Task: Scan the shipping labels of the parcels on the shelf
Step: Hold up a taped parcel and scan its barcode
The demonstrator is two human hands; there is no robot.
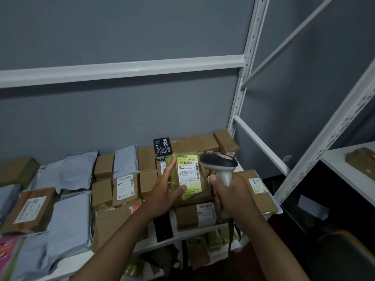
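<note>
My left hand [162, 191] clamps the yellow parcel [187, 177] above the shelf [154, 243] pile, thumb on its label [187, 173]. Right hand [229, 197] wraps the scanner [220, 165] — label sits at its 9 o'clock, just beside, long axis upright.

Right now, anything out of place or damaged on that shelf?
Nothing damaged or spilled. Only oddity: a black printed box standing upright among flat brown cardboard parcels. The left hand tilts a yellow-green labelled pouch toward the handheld barcode scanner.
</note>
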